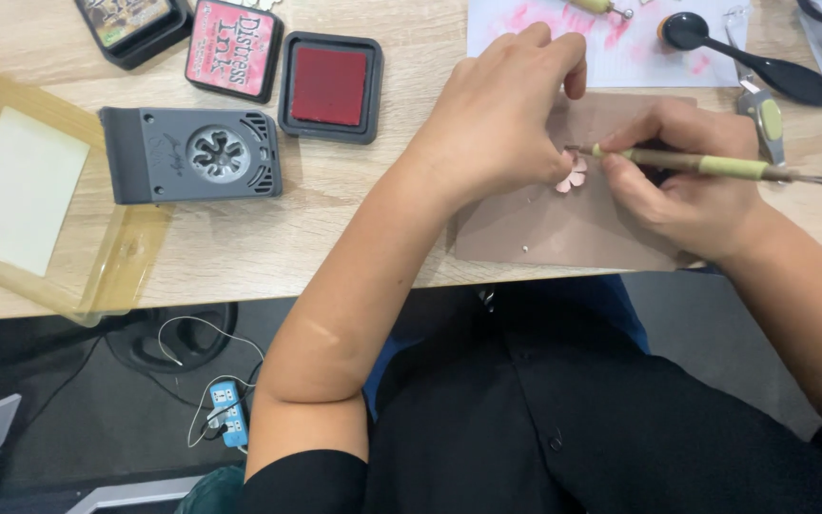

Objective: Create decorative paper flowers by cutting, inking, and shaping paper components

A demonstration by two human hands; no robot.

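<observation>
On the near brown mat (563,228), the left hand (497,114) pinned a small pink paper flower (573,173) with closed fingers. The right hand (687,186) gripped a stylus (706,164), its tip on the flower. Too much pressure could tear a petal. Farther left on the bench (335,228) stood a grey punch (192,154) and ink pads (330,86).

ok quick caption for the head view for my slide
Left hand steadies a small pink paper flower on a brown mat while the right hand presses a green-handled stylus onto it.
</observation>
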